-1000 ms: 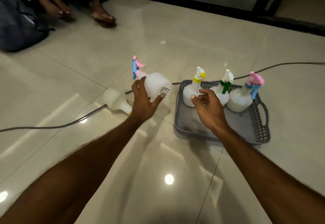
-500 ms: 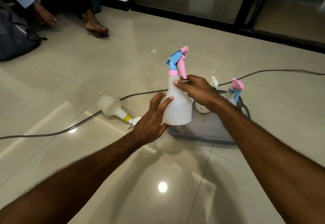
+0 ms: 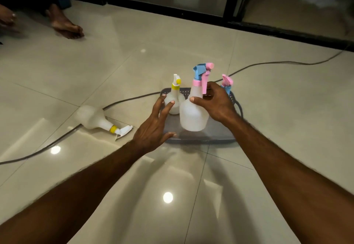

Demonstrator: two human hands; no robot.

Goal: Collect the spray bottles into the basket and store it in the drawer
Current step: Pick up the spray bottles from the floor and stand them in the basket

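The blue-and-pink-trigger spray bottle [image 3: 193, 113] stands upright in the grey basket [image 3: 214, 134], the right hand [image 3: 215, 103] curled round its neck. Left hand [image 3: 154, 129] hovers beside it, fingers spread, holding nothing. Beyond its fingertips stands a yellow-collared bottle [image 3: 174, 98]; another [image 3: 99, 120] lies on the floor to its left.

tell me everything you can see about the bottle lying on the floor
The fallen spray bottle is translucent, whitish plastic with a rounded body that narrows to a neck. A yellow collar joins it to a white trigger head. It lies on its side on the glossy tiled floor, nozzle end towards the grey basket but apart from it, to its left. A dark cable runs along the floor at its body; whether they touch is unclear. Neither hand touches it.
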